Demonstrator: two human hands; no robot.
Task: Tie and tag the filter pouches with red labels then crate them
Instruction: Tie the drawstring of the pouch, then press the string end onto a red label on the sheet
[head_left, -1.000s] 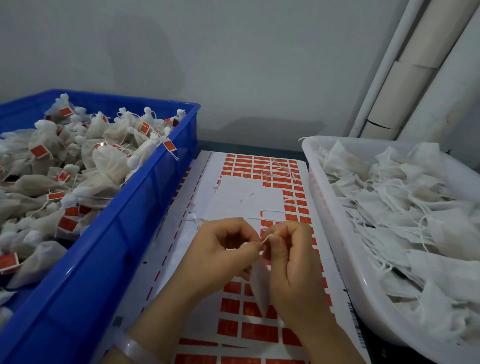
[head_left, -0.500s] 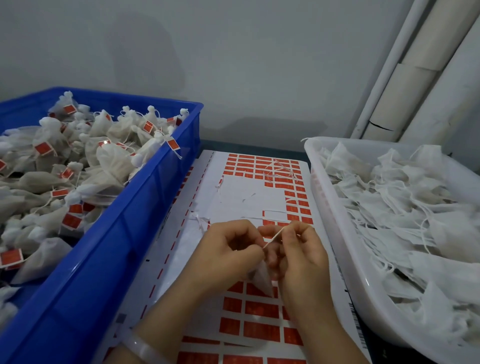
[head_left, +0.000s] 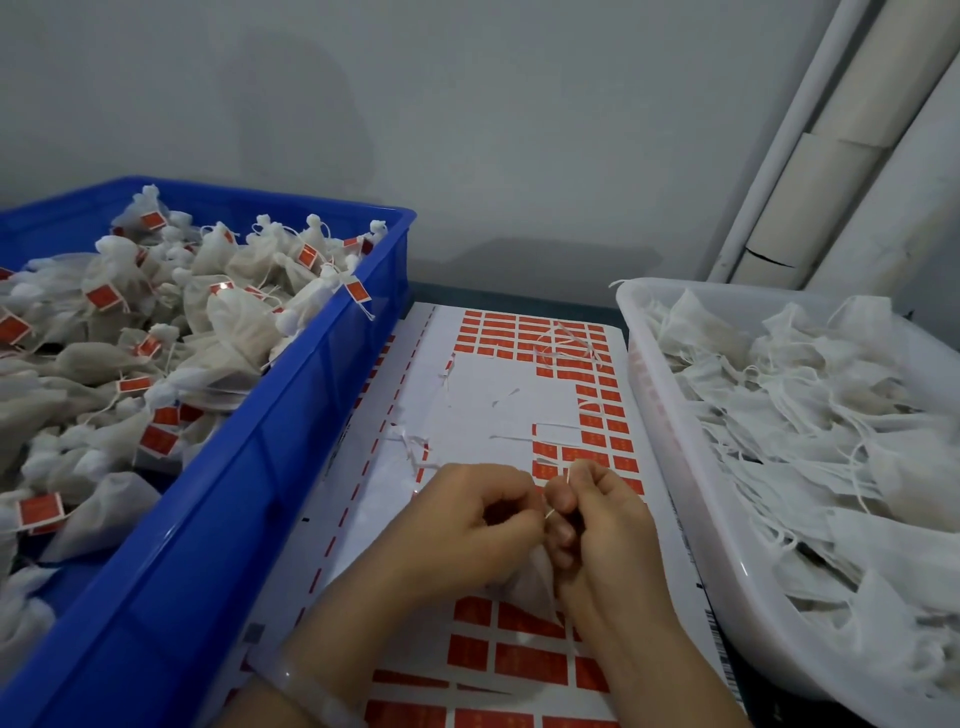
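Observation:
My left hand (head_left: 467, 525) and my right hand (head_left: 602, 519) meet over the label sheet (head_left: 467, 395), fingertips pinched together. Between them hangs a small white filter pouch (head_left: 530, 579), its thin drawstring (head_left: 549, 513) caught between the fingers of both hands. The sheet carries rows of red labels (head_left: 524, 660), with a bare white patch in its middle. A blue crate (head_left: 249, 499) at the left is heaped with tied pouches bearing red tags (head_left: 104, 297). A white tub (head_left: 691, 467) at the right holds loose untagged pouches (head_left: 810, 415).
Several cut string scraps (head_left: 410, 444) lie on the sheet's white patch. A grey wall stands close behind, with white pipes (head_left: 779, 156) running up at the right. A pale bangle (head_left: 306, 686) circles my left wrist.
Both hands have drawn a little nearer to me and closer together, and the string between the fingertips has shortened. The pouch still hangs below them.

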